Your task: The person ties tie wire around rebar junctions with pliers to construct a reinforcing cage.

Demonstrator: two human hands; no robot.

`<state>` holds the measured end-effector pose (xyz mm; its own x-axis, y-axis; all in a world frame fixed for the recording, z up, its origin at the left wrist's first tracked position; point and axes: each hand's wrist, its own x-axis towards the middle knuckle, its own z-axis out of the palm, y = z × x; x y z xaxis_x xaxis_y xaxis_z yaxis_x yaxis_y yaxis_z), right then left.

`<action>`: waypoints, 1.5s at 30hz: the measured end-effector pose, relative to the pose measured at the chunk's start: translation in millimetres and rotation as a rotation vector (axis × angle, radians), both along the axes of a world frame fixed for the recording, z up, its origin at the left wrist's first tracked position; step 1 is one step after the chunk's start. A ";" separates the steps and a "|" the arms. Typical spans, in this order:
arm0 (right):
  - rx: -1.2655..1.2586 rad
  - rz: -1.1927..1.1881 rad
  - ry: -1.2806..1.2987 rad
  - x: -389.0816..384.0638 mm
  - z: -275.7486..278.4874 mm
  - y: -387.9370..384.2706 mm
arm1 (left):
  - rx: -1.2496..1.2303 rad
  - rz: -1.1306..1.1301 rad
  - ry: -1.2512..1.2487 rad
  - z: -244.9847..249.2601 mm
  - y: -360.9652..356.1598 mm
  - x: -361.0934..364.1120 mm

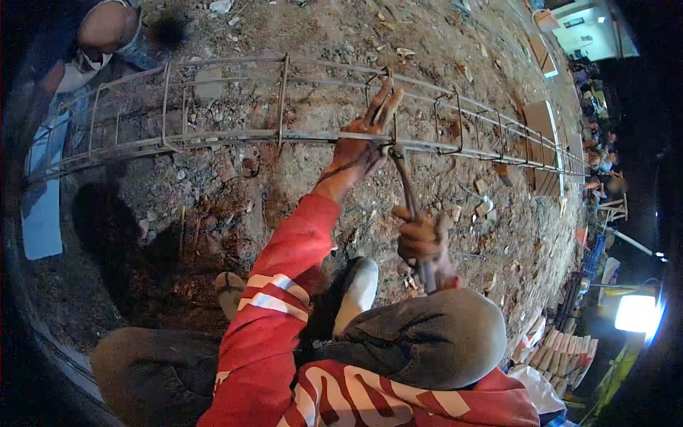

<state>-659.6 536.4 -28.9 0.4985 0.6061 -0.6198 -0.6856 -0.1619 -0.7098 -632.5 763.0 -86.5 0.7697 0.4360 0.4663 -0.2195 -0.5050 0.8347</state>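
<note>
A long cage of metal bars [327, 135] with rectangular stirrups runs across the view above the dirt ground. My left hand [359, 146] is at the near bar beside a stirrup, two fingers stretched toward the far bar, the others partly hidden. In my right hand [423, 238] is a metal hand tool [405, 174], its fingers wrapped round the handle. The tool's head meets the near bar at the stirrup joint, just right of my left hand. Any tie wire there is too small to make out.
Another person [110, 28] is at the top left, by the cage's end. Pale boards [544, 139] lie at the right under the cage. Stacked blocks [565, 356] and a bright lamp [635, 314] are at the lower right. More people appear at the far right.
</note>
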 end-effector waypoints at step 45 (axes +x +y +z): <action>-1.199 0.405 -1.527 -16.5 64.0 2.2 | 0.220 0.229 -0.031 4.4 -35.3 -35.3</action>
